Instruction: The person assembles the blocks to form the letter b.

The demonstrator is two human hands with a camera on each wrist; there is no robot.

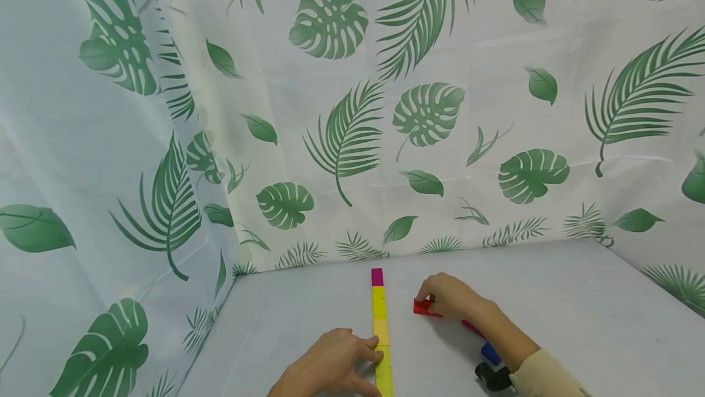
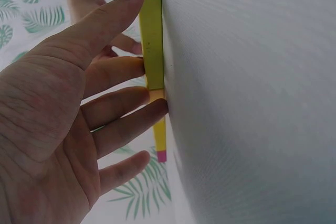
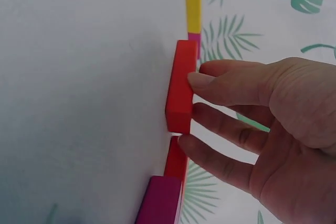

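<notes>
**Plainly pinched: a red block (image 3: 182,82) beside a coloured row (image 1: 379,308)**

The right hand (image 1: 448,296) grips the red block between thumb and fingers, to the right of the row; whether it touches the white tabletop (image 1: 275,305) cannot be told. The left hand (image 1: 336,357) lies with its fingers spread apart, their tips touching the left side of the lime-yellow block (image 1: 387,371). Beyond that, end to end, run a light-orange block (image 1: 380,328), a yellow block (image 1: 379,301) and a magenta end block (image 1: 377,277). A blue block (image 1: 490,353) sits near the right forearm, partly hidden.
</notes>
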